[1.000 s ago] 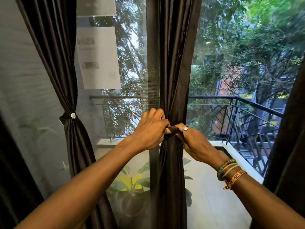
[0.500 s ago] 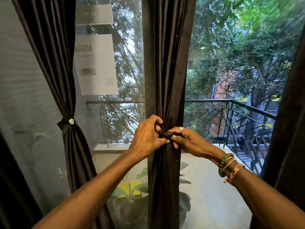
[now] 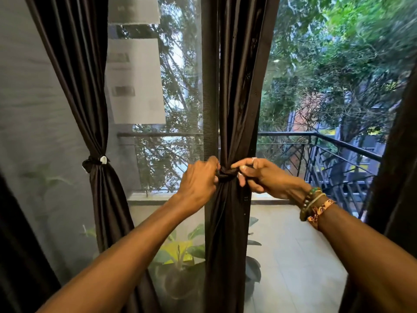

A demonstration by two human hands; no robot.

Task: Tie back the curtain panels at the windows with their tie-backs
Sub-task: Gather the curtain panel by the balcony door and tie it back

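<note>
- At centre of view, 12 o'clock from the hands: dark brown satin centre curtain panel, gathered into a narrow waist at mid-height in front of the window frame.
- Dark fabric tie-back band: wrapped round that waist, between the two hands. A knot appears to be formed and is judged not yet drawn tight.
- Left hand: at 9 o'clock of the band, fingers curled and clamped on its left end.
- Right hand: at 3 o'clock of the band, thumb and forefinger pinched on its right end. Beaded and woven bracelets are worn at the wrist.
- Dark brown satin left curtain panel: at 9 o'clock of the centre panel, already cinched by a second dark tie-back with a white clasp. Counted as done.
- Dark curtain panel at the right edge: at 3 o'clock, with no tie-back seen on the visible strip. Judged left to do, though most of it is cut off.
- Dark cloth at the left edge: at 8 o'clock and cut off. Whether it is tied cannot be told.
- Progress, as judged: one panel tied, one in hand, at least one probably outstanding.
- Hidden: both ends of the band are covered by the hands, and its far side by the panel. Whether it closes by knot or clasp cannot be told. Curtain tops and hems lie out of frame.
- Green potted plant: at 6 o'clock, blurred behind the mesh screen.
</note>
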